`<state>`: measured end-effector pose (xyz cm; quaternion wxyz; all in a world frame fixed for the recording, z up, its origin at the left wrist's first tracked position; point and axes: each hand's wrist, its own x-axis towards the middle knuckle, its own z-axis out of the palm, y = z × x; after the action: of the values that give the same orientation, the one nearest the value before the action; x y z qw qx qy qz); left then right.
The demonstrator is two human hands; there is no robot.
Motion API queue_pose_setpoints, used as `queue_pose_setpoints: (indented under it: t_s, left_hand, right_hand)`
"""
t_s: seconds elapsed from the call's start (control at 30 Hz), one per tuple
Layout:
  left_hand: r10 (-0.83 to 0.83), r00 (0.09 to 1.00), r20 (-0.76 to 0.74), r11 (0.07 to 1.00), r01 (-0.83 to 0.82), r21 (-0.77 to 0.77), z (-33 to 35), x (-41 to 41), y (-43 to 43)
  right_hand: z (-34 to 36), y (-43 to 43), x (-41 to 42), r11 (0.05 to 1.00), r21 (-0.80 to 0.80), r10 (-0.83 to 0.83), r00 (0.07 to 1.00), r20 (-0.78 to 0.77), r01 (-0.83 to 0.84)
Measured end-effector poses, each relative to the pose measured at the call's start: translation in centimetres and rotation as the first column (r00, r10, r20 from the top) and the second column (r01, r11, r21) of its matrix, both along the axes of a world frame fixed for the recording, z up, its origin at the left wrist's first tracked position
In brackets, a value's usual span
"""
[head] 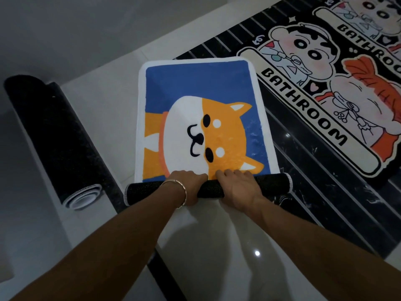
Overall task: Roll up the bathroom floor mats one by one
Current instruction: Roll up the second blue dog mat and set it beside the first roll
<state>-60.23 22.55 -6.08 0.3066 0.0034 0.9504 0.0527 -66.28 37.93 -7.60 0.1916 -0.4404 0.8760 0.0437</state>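
**Both hands on the half-started roll of the dog mat**

We see the left hand and the right hand side by side, nearly touching, at the middle of the rolled part of the dog mat. Both grasp it: the palms lie over the top of the roll and the fingers curl down its far side, with the tips on the mat's printed face. A thin bracelet circles the left wrist.

The roll shows the mat's black underside and sticks out past the hands on both sides, a little farther to the right. Beyond the fingers the rest of the mat lies flat, blue with an orange and white dog and a white border, stretching away from us.

To the left, well apart, a finished black roll lies on the white floor. To the right, on a dark marbled strip, lies a cartoon mat lettered BATHROOM, with a second cartoon mat beyond it.
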Motion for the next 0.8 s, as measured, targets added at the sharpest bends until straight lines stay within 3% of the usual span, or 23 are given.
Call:
queue_pose_setpoints:
  t_s: [0.13,0.2,0.33,0.4,0.6,0.67,0.73,0.8]
  left_hand:
    - [-0.029,0.982,-0.187,0.998,0.019,-0.055,-0.6,1.8,0.6]
    - [-0.007,0.985,-0.172,0.998,-0.005,-0.068,-0.8,2.1,0.8]
    - [-0.019,0.999,0.044,1.000,0.019,0.009,-0.4,0.1,0.4]
    - [-0.030,0.997,0.070,0.999,0.029,0.026,-0.2,-0.3,0.2]
    - [-0.007,0.984,-0.176,0.999,0.000,-0.040,-1.1,2.3,1.2]
    - [0.014,0.997,-0.082,1.000,-0.015,-0.015,-0.9,1.5,1.1]
    - [-0.011,1.000,0.028,1.000,0.010,0.018,-0.8,0.2,0.7]
    - [-0.031,0.997,0.067,0.999,0.029,0.029,-0.4,-0.5,0.3]
  right_hand:
    - [0.5,-0.8,-1.5,0.993,0.117,-0.045,0.971,0.234,0.018]
    - [0.6,-1.0,-1.8,0.990,0.137,-0.051,0.954,0.297,0.010]
    - [0.1,0.3,0.3,0.999,-0.031,-0.016,1.000,0.026,0.017]
    - [0.1,0.5,0.8,0.999,0.001,-0.045,0.999,-0.004,0.045]
    - [1.0,-1.2,-1.9,0.980,0.198,-0.081,0.949,0.306,0.020]
    - [0.8,-0.6,-1.3,0.994,0.103,-0.044,0.975,0.216,0.022]
    - [0.0,0.2,0.0,0.999,-0.037,0.010,1.000,-0.028,-0.011]
    - [-0.2,0.5,0.6,0.999,-0.036,-0.004,0.993,-0.115,-0.001]
